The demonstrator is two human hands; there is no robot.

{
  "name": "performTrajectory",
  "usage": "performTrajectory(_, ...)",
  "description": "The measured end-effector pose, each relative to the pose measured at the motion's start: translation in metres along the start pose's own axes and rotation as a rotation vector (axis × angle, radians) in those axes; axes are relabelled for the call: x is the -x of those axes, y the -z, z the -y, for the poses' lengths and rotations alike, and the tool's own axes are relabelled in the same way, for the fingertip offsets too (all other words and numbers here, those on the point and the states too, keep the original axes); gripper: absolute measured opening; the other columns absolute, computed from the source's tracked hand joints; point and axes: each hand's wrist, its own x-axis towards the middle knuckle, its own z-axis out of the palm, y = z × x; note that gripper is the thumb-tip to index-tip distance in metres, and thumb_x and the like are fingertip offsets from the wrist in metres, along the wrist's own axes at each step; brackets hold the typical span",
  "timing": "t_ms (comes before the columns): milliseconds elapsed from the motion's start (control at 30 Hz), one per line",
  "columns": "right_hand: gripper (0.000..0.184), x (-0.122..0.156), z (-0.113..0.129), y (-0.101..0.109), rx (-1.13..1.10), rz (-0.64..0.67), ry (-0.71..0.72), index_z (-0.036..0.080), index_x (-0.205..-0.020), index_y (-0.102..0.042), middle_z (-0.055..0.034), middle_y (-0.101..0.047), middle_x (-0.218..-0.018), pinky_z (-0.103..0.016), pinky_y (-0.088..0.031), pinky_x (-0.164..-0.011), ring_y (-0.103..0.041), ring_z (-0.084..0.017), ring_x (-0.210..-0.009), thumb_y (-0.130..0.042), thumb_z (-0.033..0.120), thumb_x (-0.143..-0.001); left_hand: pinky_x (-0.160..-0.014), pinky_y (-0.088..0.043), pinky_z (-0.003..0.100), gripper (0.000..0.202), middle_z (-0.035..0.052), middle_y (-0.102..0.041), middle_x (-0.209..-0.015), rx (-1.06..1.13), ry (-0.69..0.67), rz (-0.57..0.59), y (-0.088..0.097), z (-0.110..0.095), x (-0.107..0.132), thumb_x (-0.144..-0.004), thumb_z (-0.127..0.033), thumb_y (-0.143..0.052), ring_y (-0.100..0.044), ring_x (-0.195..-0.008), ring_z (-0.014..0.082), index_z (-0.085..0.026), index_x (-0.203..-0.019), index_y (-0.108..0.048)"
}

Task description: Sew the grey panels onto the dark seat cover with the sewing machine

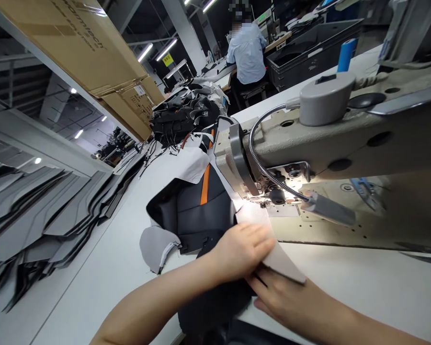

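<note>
Grey fabric piece [273,249] lay flat under the left hand [242,251], fingers spread and pressing it down, while the right hand [283,297] pinched its lower edge from beneath. At twelve o'clock stood the sewing machine [330,143]; at ten o'clock, black-and-orange panels [197,201] rested on the white counter [362,287].

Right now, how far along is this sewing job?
Mid-seam, by the look of it. Done: the dark cover piece with an orange stripe is already joined. In hand: the left hand presses the grey panel flat, the right hand beneath its edge, feeding toward the sewing machine. Left: stacks of cut pieces wait.
</note>
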Motion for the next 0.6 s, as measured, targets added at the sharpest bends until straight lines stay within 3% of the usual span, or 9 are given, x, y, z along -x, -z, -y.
performTrajectory(67, 0.038, -0.001, 0.005, -0.003, 0.036, 0.016, 0.097, 0.009, -0.111, -0.062, -0.0128, -0.064, -0.102, -0.042, -0.049, -0.073, -0.057, -0.028, -0.09, -0.048, 0.013, -0.075, -0.095, -0.046, 0.031, 0.026, 0.0086, -0.062, -0.116, 0.039, -0.022, -0.101, -0.008, -0.007, 0.013, -0.09, -0.013, -0.038, -0.056, -0.108, 0.0176, -0.012, -0.107, -0.058)
performTrajectory(167, 0.046, -0.002, 0.01, -0.007, 0.009, 0.068, 0.193, 0.003, -0.115, -0.059, -0.0178, -0.06, -0.112, -0.048, -0.047, -0.082, -0.053, -0.032, -0.099, -0.043, 0.008, -0.073, -0.096, -0.046, 0.031, 0.03, 0.0073, -0.062, -0.118, 0.076, 0.023, -0.18, -0.022, -0.005, 0.027, -0.089, -0.012, -0.036, -0.055, -0.112, 0.0168, -0.012, -0.109, -0.058)
performTrajectory(333, 0.046, -0.001, 0.008, -0.011, -0.006, 0.083, 0.112, -0.001, -0.117, -0.058, -0.0205, -0.06, -0.114, -0.049, -0.044, -0.089, -0.052, -0.034, -0.106, -0.043, 0.008, -0.074, -0.091, -0.049, 0.03, 0.034, 0.0074, -0.061, -0.119, 0.088, 0.025, -0.184, -0.03, 0.01, 0.022, -0.085, -0.011, -0.037, -0.054, -0.114, 0.0181, -0.013, -0.111, -0.059)
performTrajectory(600, 0.044, -0.001, -0.001, -0.021, 0.027, 0.003, -0.03, -0.002, -0.113, -0.06, -0.023, -0.059, -0.117, -0.046, -0.039, -0.094, -0.052, -0.034, -0.107, -0.05, 0.022, -0.078, -0.097, -0.045, 0.034, 0.04, 0.0102, -0.057, -0.124, 0.071, 0.128, -0.148, -0.037, 0.03, 0.007, -0.079, -0.007, -0.041, -0.051, -0.118, 0.0207, -0.015, -0.113, -0.06)
